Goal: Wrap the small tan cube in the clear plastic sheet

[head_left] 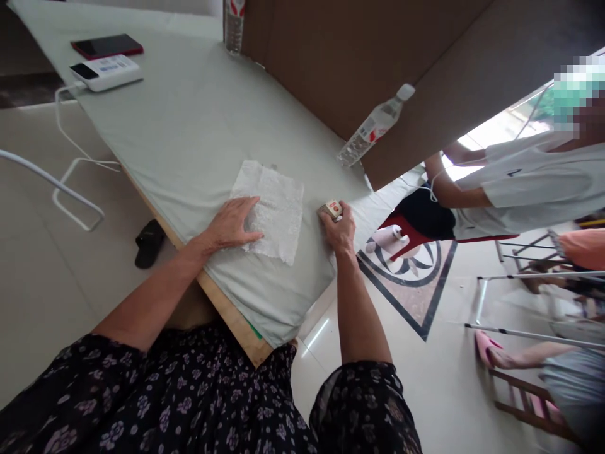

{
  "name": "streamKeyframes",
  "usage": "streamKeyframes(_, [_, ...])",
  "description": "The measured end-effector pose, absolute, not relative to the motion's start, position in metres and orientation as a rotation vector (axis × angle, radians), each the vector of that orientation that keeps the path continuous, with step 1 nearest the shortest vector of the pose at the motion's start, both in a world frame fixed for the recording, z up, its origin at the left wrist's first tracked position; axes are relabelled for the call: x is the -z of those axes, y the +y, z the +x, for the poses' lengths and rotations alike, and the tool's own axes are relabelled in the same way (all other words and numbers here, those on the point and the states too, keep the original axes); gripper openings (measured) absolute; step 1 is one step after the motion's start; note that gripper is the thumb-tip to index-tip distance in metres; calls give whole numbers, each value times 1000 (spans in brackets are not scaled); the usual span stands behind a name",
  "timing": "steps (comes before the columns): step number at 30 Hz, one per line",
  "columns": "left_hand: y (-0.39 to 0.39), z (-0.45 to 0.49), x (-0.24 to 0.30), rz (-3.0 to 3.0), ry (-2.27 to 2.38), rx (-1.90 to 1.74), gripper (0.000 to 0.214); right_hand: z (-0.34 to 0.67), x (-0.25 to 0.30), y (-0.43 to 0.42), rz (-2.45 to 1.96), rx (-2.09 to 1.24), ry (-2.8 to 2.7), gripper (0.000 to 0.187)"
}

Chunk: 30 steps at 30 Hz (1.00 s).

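Observation:
A square sheet of white bubble wrap lies flat on the cloth-covered table. My left hand rests on its left edge with thumb and fingers spread apart. To the right of the sheet, close to the table's right edge, my right hand grips a small cream-coloured box with red marks between thumb and fingers. The print on the box is too small to read. Part of the box is hidden behind the hand.
A clear plastic bottle stands beyond the box, beside a large brown cardboard panel. Another bottle is at the back. A phone and a white device with a cable lie far left. A person sits at the right.

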State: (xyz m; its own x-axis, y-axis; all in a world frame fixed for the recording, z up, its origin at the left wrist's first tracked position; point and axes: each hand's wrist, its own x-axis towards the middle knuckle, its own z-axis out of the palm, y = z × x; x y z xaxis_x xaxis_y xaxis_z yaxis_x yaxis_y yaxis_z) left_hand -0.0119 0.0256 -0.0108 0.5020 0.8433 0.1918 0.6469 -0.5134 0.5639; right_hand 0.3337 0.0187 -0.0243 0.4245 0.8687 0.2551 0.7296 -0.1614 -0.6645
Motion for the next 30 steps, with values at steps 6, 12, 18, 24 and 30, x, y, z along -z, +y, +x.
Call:
streamKeyframes(6, [25,-12,7,2328,1209,-619,89,325,9,5,-1789,-293,-1273,54])
streamKeyframes(12, [27,-11,8,2309,1209,-627,94,270,-29,-3,-1522,-342,-1615,52])
streamKeyframes(18, [27,-10,7,2301,1222,-606,102,219,-19,17,-1434,-522,-1915,58])
streamKeyframes(24, [25,-11,7,2319,1208,-641,98,222,11,18,-1453,-712,-1921,75])
streamKeyframes(30, [23,-12,9,2321,1227,-644,96,217,13,10,-1445,-697,-1832,60])
